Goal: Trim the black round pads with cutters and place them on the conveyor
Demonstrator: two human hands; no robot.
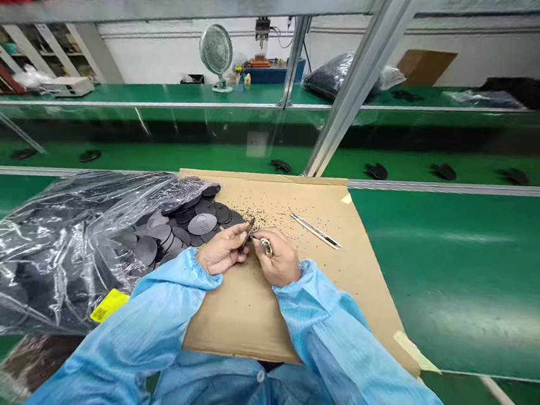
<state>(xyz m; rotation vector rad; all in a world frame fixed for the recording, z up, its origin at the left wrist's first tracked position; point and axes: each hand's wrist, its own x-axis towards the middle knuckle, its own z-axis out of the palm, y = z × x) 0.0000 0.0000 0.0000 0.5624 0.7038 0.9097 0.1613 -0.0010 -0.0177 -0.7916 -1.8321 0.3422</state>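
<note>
1. The left hand (pixel 221 249) pinches a black disc (pixel 249 231) between thumb and fingers, edge-on, above the cardboard (pixel 239 320).
2. The right hand (pixel 280 258) is curled around a small metal tool (pixel 266 247), just beside the disc; whether the tool touches it I cannot tell.
3. Black crumbs (pixel 269 206) lie scattered beyond the hands.
4. A slim white tool (pixel 315 231) rests right of them.
5. Left, more discs (pixel 202 224) spill from a clear plastic bag (pixel 64 233) on the green desk (pixel 436 263).
</note>
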